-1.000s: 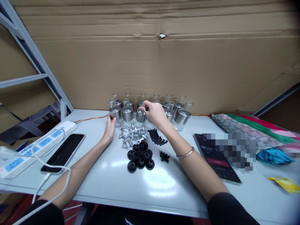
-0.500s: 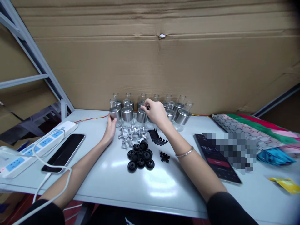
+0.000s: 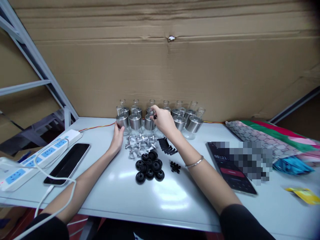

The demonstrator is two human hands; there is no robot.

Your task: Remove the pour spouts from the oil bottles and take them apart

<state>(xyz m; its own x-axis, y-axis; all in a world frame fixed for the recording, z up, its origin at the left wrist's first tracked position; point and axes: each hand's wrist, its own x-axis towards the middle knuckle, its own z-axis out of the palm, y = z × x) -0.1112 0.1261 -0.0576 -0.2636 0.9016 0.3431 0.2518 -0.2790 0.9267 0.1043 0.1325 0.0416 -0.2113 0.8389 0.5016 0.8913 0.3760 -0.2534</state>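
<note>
Two rows of glass bottles with steel sleeves, among them a front-left bottle (image 3: 122, 120), stand along the back of the table. My left hand (image 3: 117, 137) rests on the tabletop against that bottle's lower side, thumb and fingers apart. Over the third front bottle (image 3: 149, 124), my right hand (image 3: 163, 120) is pinched closed. A small black part (image 3: 155, 117) shows at its fingers, which hide the bottle's neck. In front of the bottles lie a heap of silvery stemmed discs (image 3: 140, 146), black round caps (image 3: 150, 168), a row of black slim pieces (image 3: 166, 146) and tiny black knobs (image 3: 175, 167).
At left lie a white power strip (image 3: 42, 156), a black phone (image 3: 68, 163) and a white cable crossing my left forearm. To the right are a larger device with a timer (image 3: 230, 170), a patterned cloth (image 3: 262, 136) and a yellow packet (image 3: 303, 195). Cardboard (image 3: 162, 73) backs the table.
My right hand has moved slightly left and down at the third front bottle, and more of the small black part shows. My left hand stays in place. The view has shifted slightly.
</note>
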